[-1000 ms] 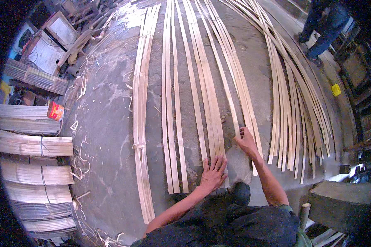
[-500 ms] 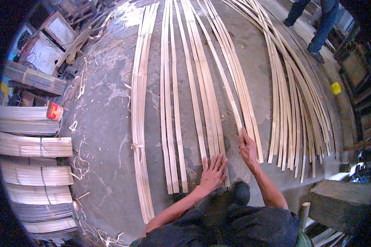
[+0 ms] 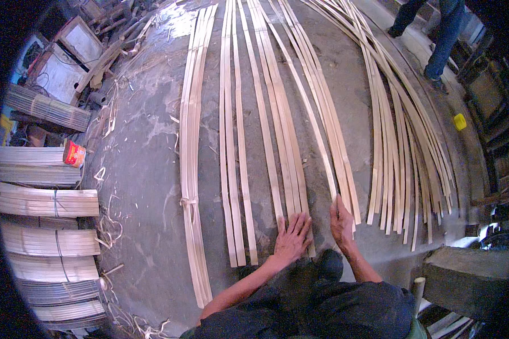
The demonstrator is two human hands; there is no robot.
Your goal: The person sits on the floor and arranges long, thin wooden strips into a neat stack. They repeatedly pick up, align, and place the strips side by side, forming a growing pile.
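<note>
Long pale bamboo strips lie side by side on a grey concrete floor (image 3: 147,186). My left hand (image 3: 292,238) rests flat, fingers spread, on the near ends of a middle group of strips (image 3: 277,124). My right hand (image 3: 342,221) sits just to its right, fingers curled over the near end of a neighbouring strip group (image 3: 329,113). A tied bundle of strips (image 3: 191,169) lies further left, and a pair of strips (image 3: 232,158) lies between it and my hands. A large fanned pile of strips (image 3: 401,135) spreads to the right.
Stacked bundles of split bamboo (image 3: 45,203) line the left edge, with a small red box (image 3: 74,153) on them. Shavings litter the floor. Another person's legs (image 3: 435,34) stand at the far right. A yellow object (image 3: 460,121) and a concrete block (image 3: 469,271) are on the right.
My right hand has slid nearer to me along the strips, closer to my left hand. The person at the far right has shifted position.
</note>
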